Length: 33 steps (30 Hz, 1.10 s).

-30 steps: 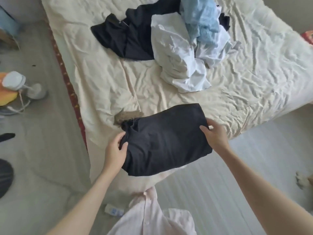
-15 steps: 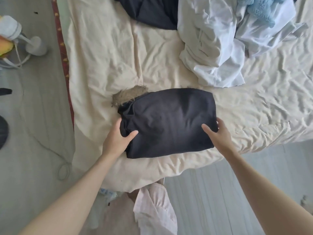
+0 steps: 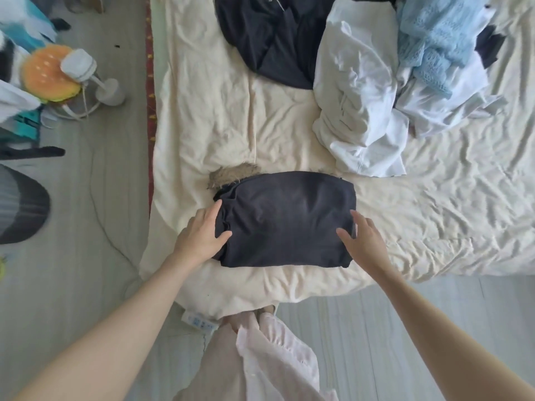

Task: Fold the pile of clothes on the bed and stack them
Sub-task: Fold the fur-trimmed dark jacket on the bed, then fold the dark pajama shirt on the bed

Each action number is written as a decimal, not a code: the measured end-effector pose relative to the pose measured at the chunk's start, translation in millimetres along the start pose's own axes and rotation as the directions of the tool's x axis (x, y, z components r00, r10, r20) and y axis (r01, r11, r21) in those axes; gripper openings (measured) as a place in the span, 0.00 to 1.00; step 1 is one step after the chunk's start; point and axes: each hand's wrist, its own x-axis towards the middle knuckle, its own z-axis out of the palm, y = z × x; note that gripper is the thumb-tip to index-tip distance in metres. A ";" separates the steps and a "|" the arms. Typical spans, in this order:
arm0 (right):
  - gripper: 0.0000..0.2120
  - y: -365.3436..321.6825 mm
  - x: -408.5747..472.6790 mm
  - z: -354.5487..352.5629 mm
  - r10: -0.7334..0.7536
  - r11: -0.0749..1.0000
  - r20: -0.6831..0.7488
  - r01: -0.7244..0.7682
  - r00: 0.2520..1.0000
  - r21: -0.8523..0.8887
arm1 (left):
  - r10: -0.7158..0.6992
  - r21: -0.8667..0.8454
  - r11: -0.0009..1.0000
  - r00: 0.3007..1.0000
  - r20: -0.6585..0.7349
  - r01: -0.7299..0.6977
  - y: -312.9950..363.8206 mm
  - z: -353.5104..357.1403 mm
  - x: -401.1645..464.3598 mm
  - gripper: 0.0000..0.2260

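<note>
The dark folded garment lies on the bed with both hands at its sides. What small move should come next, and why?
Probably let go and reach for the white garment. The dark folded garment already lies flat on the bed, left hand and right hand only resting at its ends, while the pile beyond is unfolded.

1 folded dark garment [image 3: 285, 219], 4 unfolded garments, 2 hands.

You're looking down on a bed [image 3: 434, 215] covered in a wrinkled cream sheet, lit by soft, even daylight. Left of the bed, pale grey floor [image 3: 95, 198] carries a small white fan [image 3: 86, 73], its thin cord trailing toward the bed's near corner, and a burger-shaped cushion [image 3: 43, 73] just beyond the fan.
</note>
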 end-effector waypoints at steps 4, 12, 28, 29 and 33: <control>0.30 -70.4 -35.6 -27.5 -0.305 0.951 -0.079 0.299 0.949 -0.078 | 0.243 0.134 0.968 0.933 -0.266 -0.214 11.2 -49.1 -41.9 0.31; 0.32 -232.7 -95.9 -49.9 -0.647 0.762 -0.142 0.627 0.749 -0.163 | 0.211 0.018 0.971 0.816 -0.539 -0.239 -29.7 -166.9 -113.6 0.28; 0.37 -534.1 -143.7 66.6 -0.741 0.671 -0.224 0.692 0.633 -0.265 | 0.259 0.135 0.965 0.761 -0.595 -0.224 -271.6 -381.6 -107.8 0.30; 0.37 -550.2 -145.2 71.8 -0.742 0.671 -0.219 0.692 0.634 -0.268 | 0.271 0.144 0.962 0.758 -0.594 -0.231 -282.0 -395.4 -103.8 0.30; 0.39 -604.0 -141.1 76.1 -0.742 0.671 -0.250 0.679 0.622 -0.299 | 0.344 0.221 0.939 0.728 -0.593 -0.264 -302.6 -440.9 -76.6 0.31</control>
